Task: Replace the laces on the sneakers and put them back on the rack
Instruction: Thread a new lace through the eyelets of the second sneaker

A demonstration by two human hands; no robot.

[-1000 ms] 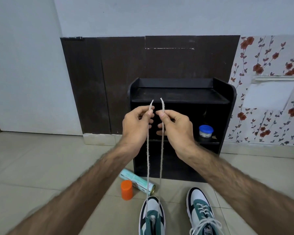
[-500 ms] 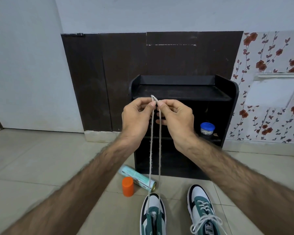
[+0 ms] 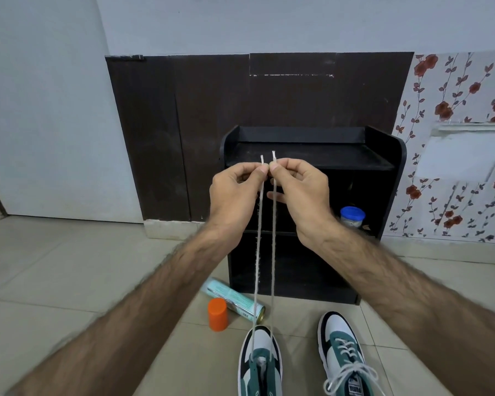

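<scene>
Hands raised side by side in front of the black wooden shoe rack (image 3: pixel 383 155) hold the 2 ends of a thin off-white lace (image 3: pixel 272 252): the left hand (image 3: pixel 235 192) pinches one strand between thumb and forefinger, the right hand (image 3: pixel 300 192) pinches the other the same way, and the 2 short tips stick up just above the fingertips, close together but apart. From the pinches both strands run almost straight down, nearly parallel, to the green, white and black left-side sneaker (image 3: pixel 260 364) on the tiled floor, where they enter the lowest eyelets near the toe end of its green lacing panel. That sneaker stands with its long axis pointing away from the person, toe toward the rack. Just beside it on the right stands a matching green and white laced sneaker (image 3: pixel 344 358), toe also toward the rack and angled slightly left, its laces tied in a bow. An orange plastic cap (image 3: pixel 217 314) stands upright on the floor left of the sneakers, touching or just beside a pale teal spray can (image 3: pixel 232 298) lying on its side. A small blue-lidded jar (image 3: pixel 352 217) sits on the rack's middle shelf.
</scene>
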